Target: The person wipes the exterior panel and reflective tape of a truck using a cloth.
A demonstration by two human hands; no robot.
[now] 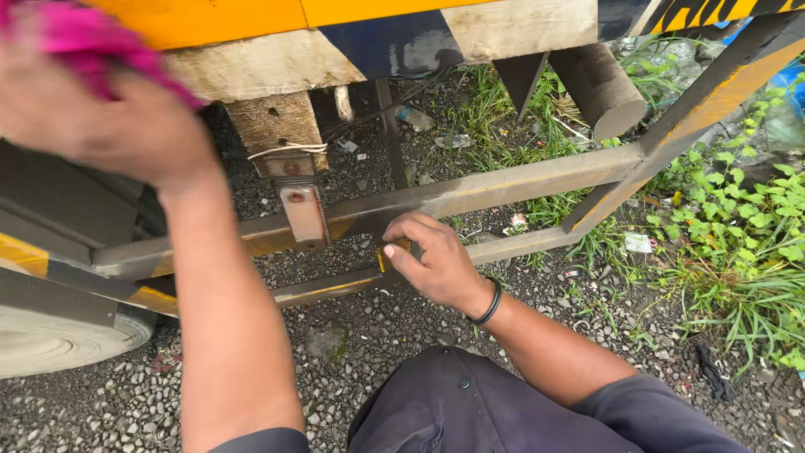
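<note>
Where fingers pinch — yellow strip.

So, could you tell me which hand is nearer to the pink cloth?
Left. The left hand grips the pink cloth at the top left; the right hand is apart from it, down on the lower metal rail.

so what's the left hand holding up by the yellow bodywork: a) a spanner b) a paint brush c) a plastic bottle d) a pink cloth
d: the left hand is bunched around a pink cloth at the yellow panel, while the right hand pinches a small yellow piece at the lower rail.
</note>
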